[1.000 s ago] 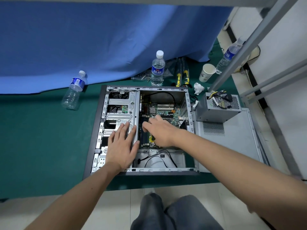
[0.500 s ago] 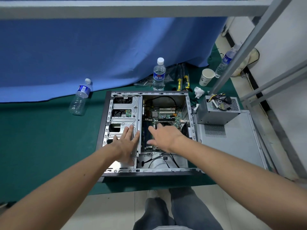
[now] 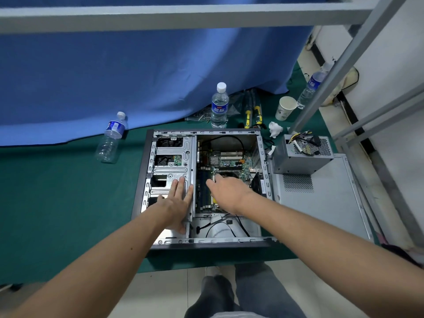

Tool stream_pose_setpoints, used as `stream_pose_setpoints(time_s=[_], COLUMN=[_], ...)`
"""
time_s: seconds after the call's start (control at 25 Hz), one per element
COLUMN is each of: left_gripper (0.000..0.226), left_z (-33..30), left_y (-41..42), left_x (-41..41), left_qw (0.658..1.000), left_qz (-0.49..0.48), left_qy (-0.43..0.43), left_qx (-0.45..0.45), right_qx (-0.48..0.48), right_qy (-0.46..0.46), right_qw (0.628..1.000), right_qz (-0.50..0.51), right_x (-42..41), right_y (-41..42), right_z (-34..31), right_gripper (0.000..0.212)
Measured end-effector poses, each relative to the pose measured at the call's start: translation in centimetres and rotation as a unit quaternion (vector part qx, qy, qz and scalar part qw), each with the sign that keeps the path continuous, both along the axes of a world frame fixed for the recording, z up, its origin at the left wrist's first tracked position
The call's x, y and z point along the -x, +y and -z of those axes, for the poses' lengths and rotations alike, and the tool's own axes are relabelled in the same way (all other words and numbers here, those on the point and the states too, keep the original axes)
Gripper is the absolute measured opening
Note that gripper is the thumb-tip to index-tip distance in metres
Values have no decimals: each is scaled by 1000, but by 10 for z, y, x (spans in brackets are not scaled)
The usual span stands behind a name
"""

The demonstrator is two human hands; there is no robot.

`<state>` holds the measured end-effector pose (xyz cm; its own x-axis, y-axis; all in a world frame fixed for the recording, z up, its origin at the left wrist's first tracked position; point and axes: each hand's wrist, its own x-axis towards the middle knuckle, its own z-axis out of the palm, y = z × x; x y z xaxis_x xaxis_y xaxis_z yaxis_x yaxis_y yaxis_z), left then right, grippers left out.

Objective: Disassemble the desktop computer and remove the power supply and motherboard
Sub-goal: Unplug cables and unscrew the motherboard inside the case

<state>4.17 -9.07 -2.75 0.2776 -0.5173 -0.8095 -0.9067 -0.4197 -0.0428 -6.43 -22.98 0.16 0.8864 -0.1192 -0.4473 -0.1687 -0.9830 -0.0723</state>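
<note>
We are resting our flat, released left hand (image 3: 177, 203) on the drive cage (image 3: 171, 166) of the open computer case (image 3: 146, 157); our right hand (image 3: 226, 190) is reaching over the motherboard (image 3: 229, 160), its grip undeterminable. The power supply (image 3: 300, 154) is sitting outside, right of the case.

The computer case (image 3: 146, 177) is bare sheet metal inside, a dull silver stamped with ribs and holes, its outer edge a dark matt grey; the motherboard (image 3: 229, 162) is green board with glinting metal parts; the power supply (image 3: 300, 160) is plain grey metal, perforated on top; the side panel (image 3: 321, 207) is smooth pale metal with a mesh patch; the surface (image 3: 57, 203) wears matt green cloth; the curtain (image 3: 137, 72) is soft blue fabric; the bottles (image 3: 219, 106) are clear glossy plastic; the cup (image 3: 285, 108) is paper.
</note>
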Motion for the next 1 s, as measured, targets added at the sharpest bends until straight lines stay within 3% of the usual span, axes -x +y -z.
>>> stream_pose_setpoints(time_s=[0.12, 0.28, 0.36, 0.44, 0.64, 0.72, 0.8, 1.0], left_gripper=[132, 130, 131, 131, 131, 132, 134, 135], left_z=[2, 3, 3, 3, 6, 8, 10, 12], left_y=[1, -1, -2, -1, 0, -1, -2, -5], left_x=[-3, -3, -2, -2, -5, -6, -5, -4], left_qw=[1000, 1000, 1000, 1000, 1000, 1000, 999, 998], left_qz=[-10, -7, -4, -7, 2, 11, 21, 30], left_qy=[18, 15, 12, 15, 11, 1, -12, -32], left_qx=[0, -18, -22, -17, -17, -27, -37, -52], right_qx=[-68, 9, -37, -82, 1, -21, -61, -8], right_qy=[4, 38, 6, 6, 60, 18, 11, 32], right_qw=[997, 999, 999, 996, 998, 999, 997, 999], right_qz=[-30, 22, 11, -24, 12, -17, -40, 9], right_x=[-5, -12, -12, -13, -14, -12, -9, -10], right_y=[-7, 0, -1, -8, -8, -11, -15, -10], right_z=[-2, 3, 4, -1, 1, 1, 0, 3], right_gripper=[40, 37, 21, 34, 38, 27, 41, 31])
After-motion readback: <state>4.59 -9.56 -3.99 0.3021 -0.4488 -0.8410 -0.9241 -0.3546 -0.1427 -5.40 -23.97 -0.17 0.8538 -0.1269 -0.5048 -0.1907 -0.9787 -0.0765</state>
